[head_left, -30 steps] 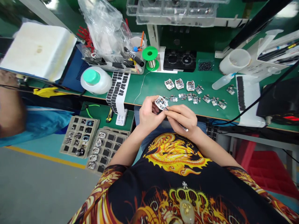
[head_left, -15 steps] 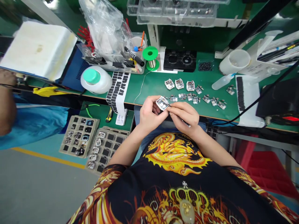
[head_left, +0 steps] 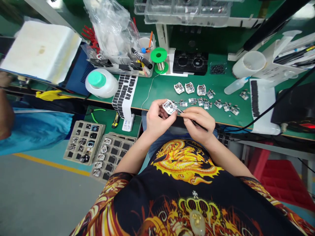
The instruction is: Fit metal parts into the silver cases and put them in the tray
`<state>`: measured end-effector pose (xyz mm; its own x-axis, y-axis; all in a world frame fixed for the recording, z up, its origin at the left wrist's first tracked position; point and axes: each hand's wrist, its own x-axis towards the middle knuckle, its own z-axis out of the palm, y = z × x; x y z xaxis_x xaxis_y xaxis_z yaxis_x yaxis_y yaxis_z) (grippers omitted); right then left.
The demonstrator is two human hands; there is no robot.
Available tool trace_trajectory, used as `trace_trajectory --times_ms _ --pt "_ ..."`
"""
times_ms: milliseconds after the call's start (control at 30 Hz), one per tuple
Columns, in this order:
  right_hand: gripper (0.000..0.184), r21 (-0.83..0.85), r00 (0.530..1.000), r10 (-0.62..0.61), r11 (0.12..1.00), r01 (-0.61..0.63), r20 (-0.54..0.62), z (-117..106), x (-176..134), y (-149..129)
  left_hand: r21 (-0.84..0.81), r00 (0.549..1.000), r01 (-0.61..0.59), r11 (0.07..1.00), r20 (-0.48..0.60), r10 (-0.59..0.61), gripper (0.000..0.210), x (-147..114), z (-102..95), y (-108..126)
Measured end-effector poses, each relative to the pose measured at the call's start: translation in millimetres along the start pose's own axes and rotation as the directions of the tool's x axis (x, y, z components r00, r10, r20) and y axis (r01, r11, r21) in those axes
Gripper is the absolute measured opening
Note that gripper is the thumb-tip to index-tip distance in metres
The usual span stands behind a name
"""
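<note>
Between its thumb and fingers, my left hand (head_left: 158, 119) pinches a white watch case (head_left: 169, 107) with small electronic parts inside, held over the bench's front edge. My right hand (head_left: 200, 124) grips a pair of thin dark tweezers (head_left: 199, 125), whose tips reach to the right side of the case. Whether the tips hold a part is too small to tell. Behind my hands lie three similar white cases (head_left: 189, 88) in a row. Several small circuit boards (head_left: 207, 104) are spread on the green bench (head_left: 159, 91) to their right.
A solder wire spool (head_left: 158, 59) stands behind my left hand, near a white bottle with a green cap (head_left: 98, 82). A squeeze bottle (head_left: 236, 86) lies at right. Parts trays (head_left: 85, 141) sit lower left. A co-worker's arm (head_left: 6, 108) shows at far left.
My right hand has shifted slightly right, drawing the tweezers a little back from the case. The left hand has turned the case slightly.
</note>
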<state>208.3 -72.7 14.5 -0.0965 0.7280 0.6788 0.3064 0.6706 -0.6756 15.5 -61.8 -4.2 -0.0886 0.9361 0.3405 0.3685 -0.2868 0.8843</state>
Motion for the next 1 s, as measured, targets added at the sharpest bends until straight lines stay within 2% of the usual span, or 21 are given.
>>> trace_trajectory --times_ms 267,600,733,867,933,1000 --pt "0.029 0.001 0.999 -0.007 1.0 0.007 0.05 0 -4 5 0.071 0.999 -0.046 0.996 0.025 0.044 0.047 1 -2.3 -2" --pt "0.032 0.01 0.998 -0.016 1.0 0.016 0.054 1 -5 5 0.032 0.997 -0.033 0.999 0.07 0.031 0.049 1 -3.5 0" --pt "0.032 0.01 1.0 -0.001 1.0 0.001 0.014 6 -10 7 -0.049 0.999 0.031 0.998 0.043 -0.028 0.048 0 -0.1 4" --pt "0.031 0.014 0.996 0.023 1.0 -0.022 -0.084 11 -10 6 -0.12 0.998 0.061 0.991 0.007 -0.061 0.046 -4 6.8 7" --pt "0.03 0.026 0.992 0.037 0.999 -0.034 -0.124 11 -7 4 -0.117 0.999 0.053 0.992 0.002 -0.054 0.046 -6 8.8 6" --pt "0.028 0.034 0.994 0.035 0.999 -0.032 -0.101 8 -4 0 -0.052 1.0 0.016 0.998 -0.018 -0.017 0.046 -7 8.5 2"
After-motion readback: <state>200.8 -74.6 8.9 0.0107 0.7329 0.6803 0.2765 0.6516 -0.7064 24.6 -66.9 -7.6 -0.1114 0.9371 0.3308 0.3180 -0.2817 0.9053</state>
